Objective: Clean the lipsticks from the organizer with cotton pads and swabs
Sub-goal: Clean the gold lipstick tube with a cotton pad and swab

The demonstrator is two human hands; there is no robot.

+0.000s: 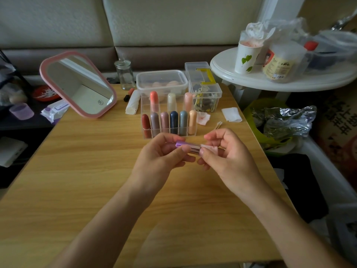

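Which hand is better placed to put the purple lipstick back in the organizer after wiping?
Left, probably. The left hand grips the purple lipstick, just in front of the organizer; the right hand is busy pinching the cotton pad.

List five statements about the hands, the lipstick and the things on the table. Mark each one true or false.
1. The left hand holds a purple lipstick. True.
2. The right hand pinches a cotton pad at the end of that lipstick. True.
3. The front row of the organizer is empty. False: six lipsticks stand in it.
4. The pink-framed mirror lies face down. False: it stands tilted, left of the organizer.
5. Cotton swabs lie on the table, right of the organizer. True.
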